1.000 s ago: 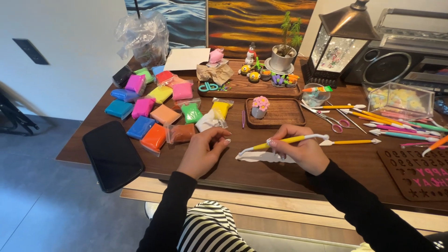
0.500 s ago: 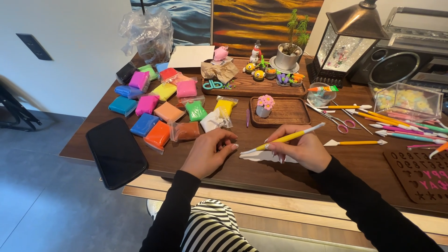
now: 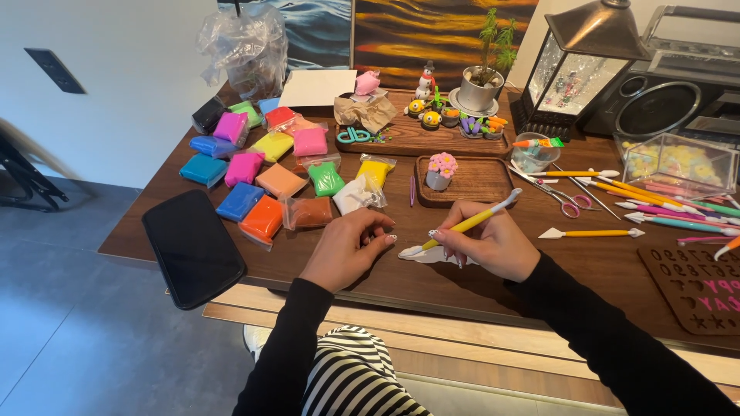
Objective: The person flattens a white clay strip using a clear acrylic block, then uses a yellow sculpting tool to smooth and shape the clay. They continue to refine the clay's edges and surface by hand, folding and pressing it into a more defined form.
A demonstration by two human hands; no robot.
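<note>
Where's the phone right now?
Head view: the black phone lies flat at the table's front-left edge, left of the left hand and just below the orange clay packet.

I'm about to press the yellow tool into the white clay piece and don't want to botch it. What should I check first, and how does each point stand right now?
1. Right hand grips the yellow tool like a pen: ok.
2. Tool tip sits at the edge of the flat white clay piece: ok.
3. Clay lies flat on the wooden table: ok.
4. Left hand steadies the clay: not ok, it rests beside it, apart.
5. Room around the clay: ok, the brown clay packet and small wooden tray lie farther back.
6. Clay softness: cannot tell.
</note>
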